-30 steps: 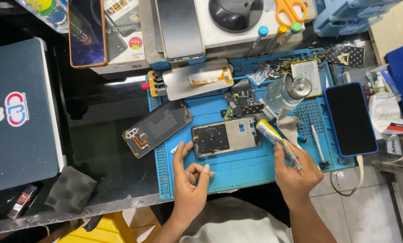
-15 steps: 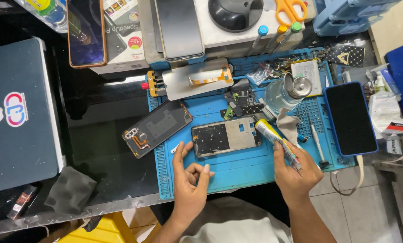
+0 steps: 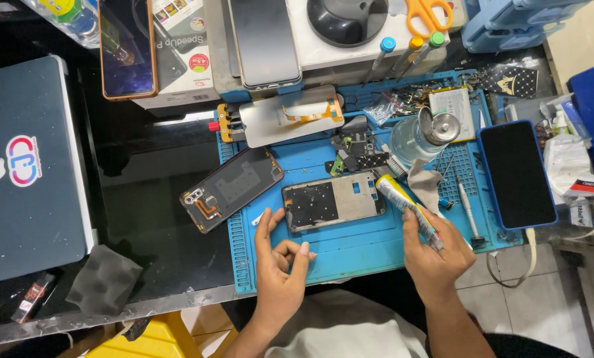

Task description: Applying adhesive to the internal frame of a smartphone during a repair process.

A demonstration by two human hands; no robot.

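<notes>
One hand [image 3: 436,248] holds a glue tube [image 3: 408,211], seemingly capped.

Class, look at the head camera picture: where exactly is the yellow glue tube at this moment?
The yellow glue tube is right of centre, held in the right hand, its tip pointing at the right end of the phone frame on the blue mat.

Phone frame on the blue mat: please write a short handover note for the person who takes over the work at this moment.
Left hand: empty, fingers curled, resting on the blue mat just below the left end of the phone frame.
Right hand: holds the glue tube, nozzle beside the frame's right end.
Back cover lies removed at the mat's left edge; loose small parts sit above the frame.
Done: phone opened, frame bare.
Left: no glue visible on the frame yet; cover not refitted.
</notes>
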